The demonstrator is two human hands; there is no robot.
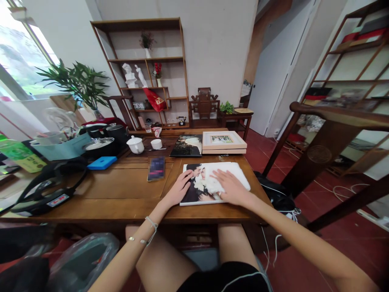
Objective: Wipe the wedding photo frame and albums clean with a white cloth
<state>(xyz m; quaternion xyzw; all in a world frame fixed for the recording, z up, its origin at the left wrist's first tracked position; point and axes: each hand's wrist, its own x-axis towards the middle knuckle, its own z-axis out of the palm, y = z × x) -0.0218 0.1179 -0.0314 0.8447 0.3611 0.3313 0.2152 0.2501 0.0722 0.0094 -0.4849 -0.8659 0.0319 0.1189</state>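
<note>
A wedding photo panel [194,194] lies flat near the front edge of the wooden table, showing a couple and a white bouquet. My left hand [180,188] rests on the panel's left edge with its fingers stretched out. On the right part of the panel is a soft white cloth-like piece [241,178], which hides the picture beneath it. My right hand [229,186] lies flat over that white piece, fingers spread. Behind the panel sit a dark photo album [186,146] and a stack of light wooden picture frames [225,142].
A phone [156,168] lies left of the panel on the table [121,190]. Farther left are a blue box [102,163], a black strap-like headset [51,190], a white lidded cup [135,144] and a small white bowl [156,144]. A wooden chair [328,150] stands at the right.
</note>
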